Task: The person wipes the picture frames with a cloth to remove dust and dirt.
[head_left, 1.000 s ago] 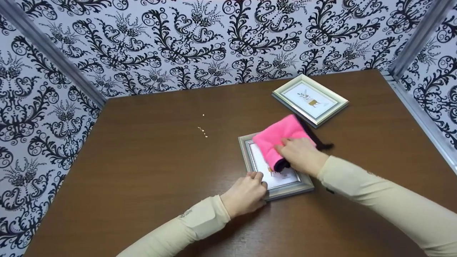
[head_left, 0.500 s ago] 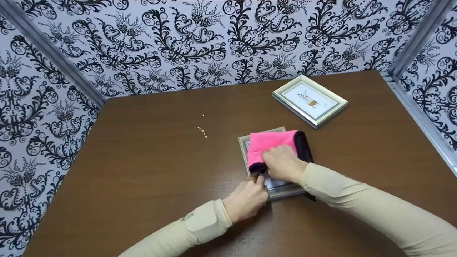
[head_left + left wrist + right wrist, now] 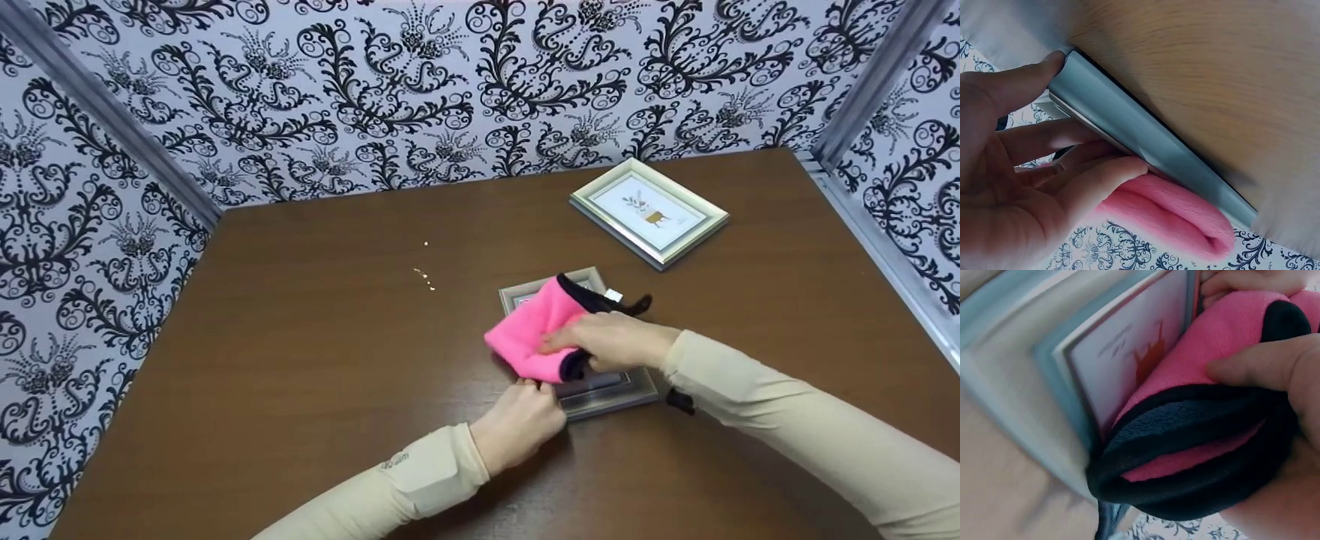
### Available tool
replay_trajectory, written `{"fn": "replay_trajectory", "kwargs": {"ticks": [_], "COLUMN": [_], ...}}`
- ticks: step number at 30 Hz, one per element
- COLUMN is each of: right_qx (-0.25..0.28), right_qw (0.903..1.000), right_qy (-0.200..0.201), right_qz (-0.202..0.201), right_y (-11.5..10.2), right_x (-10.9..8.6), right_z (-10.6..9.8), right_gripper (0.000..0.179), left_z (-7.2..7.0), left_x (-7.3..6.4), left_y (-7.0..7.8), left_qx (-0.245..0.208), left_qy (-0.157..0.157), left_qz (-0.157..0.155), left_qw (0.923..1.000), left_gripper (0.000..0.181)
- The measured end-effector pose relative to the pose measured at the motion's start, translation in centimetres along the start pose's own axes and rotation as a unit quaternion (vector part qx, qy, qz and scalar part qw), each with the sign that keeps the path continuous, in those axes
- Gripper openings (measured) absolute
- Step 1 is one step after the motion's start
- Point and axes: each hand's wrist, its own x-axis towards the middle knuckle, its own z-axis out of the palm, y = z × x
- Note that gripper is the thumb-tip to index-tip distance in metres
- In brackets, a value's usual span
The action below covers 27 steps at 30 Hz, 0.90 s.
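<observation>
My left hand grips a silvery picture frame at its near left corner; in the left wrist view the thumb lies on the corner of the frame's side, the fingers along its front. A folded pink cleaning cloth with black edging is held in my right hand. The cloth lies across the frame's glass and sticks out past its left side, hiding much of the picture. Part of the print with an orange shape shows beside the cloth's folds in the right wrist view.
A second, paler picture frame with a plant print lies face up at the back right of the brown table. Small light specks lie left of centre. Patterned wallpaper panels bound the table at the back and sides.
My right hand has swept the cloth from the frame's upper right across to its left side, turning it on the way. The left hand stays at the frame's corner.
</observation>
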Motion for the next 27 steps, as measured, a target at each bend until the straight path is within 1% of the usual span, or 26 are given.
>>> {"fn": "replay_trajectory", "kwargs": {"ticks": [2,4,6,8,10,12,15,16,17,19,21,22,23,24,26,27], "right_qx": [-0.017,-0.037,-0.060,-0.085,-0.123,-0.156,-0.198,-0.207,-0.212,-0.221,-0.222,-0.220,-0.219,-0.220,-0.223,-0.224], "right_qw": [0.9998,0.9992,0.9978,0.9950,0.9891,0.9819,0.9716,0.9694,0.9683,0.9662,0.9664,0.9669,0.9673,0.9670,0.9664,0.9658], "right_qy": [-0.006,-0.007,0.003,0.026,0.057,0.088,0.116,0.119,0.121,0.124,0.121,0.119,0.119,0.118,0.118,0.118], "right_qz": [0.002,0.014,0.028,0.046,0.056,0.063,0.060,0.056,0.053,0.050,0.049,0.049,0.049,0.050,0.053,0.053], "right_y": [0.2,0.2,0.1,-0.1,-0.6,-1.1,-1.8,-1.9,-2.0,-2.0,-2.0,-2.0,-2.0,-2.1,-2.1,-2.0], "right_x": [-0.8,-1.7,-2.6,-3.3,-3.8,-4.0,-4.2,-4.2,-4.2,-4.2,-4.2,-4.2,-4.2,-4.2,-4.1,-4.0], "right_z": [-0.2,-0.4,-0.6,-0.4,0.0,0.6,1.5,1.7,1.8,2.0,2.0,2.0,1.9,1.9,1.8,1.9], "right_gripper": [0.055,0.055,0.056,0.057,0.050,0.036,0.020,0.019,0.020,0.023,0.025,0.025,0.024,0.023,0.020,0.020], "left_z": [0.0,0.1,0.2,0.2,0.3,0.2,0.2,0.1,0.0,-0.1,0.0,0.1,0.3,0.7,1.5,2.0], "left_x": [0.0,0.0,0.0,0.1,0.1,0.1,0.3,0.5,0.7,1.1,1.7,2.1,2.4,2.7,3.2,3.5], "left_y": [0.0,0.0,-0.2,-0.3,-0.5,-0.8,-1.5,-1.9,-2.5,-3.9,-5.7,-6.6,-7.6,-8.6,-10.3,-11.0], "left_qx": [-0.001,-0.001,-0.010,-0.024,-0.050,-0.077,-0.126,-0.149,-0.175,-0.235,-0.284,-0.295,-0.298,-0.292,-0.264,-0.248], "left_qy": [-0.002,-0.002,0.001,0.001,0.000,-0.007,-0.034,-0.047,-0.065,-0.096,-0.118,-0.125,-0.123,-0.113,-0.097,-0.088], "left_qz": [-0.004,-0.008,-0.011,-0.013,-0.018,-0.025,-0.031,-0.033,-0.036,-0.047,-0.078,-0.097,-0.118,-0.140,-0.184,-0.201], "left_qw": [1.0000,1.0000,0.9999,0.9996,0.9986,0.9967,0.9909,0.9872,0.9817,0.9660,0.9482,0.9423,0.9394,0.9392,0.9419,0.9435], "left_gripper": [0.008,0.009,0.009,0.010,0.013,0.019,0.024,0.024,0.024,0.024,0.022,0.020,0.019,0.017,0.012,0.010]}}
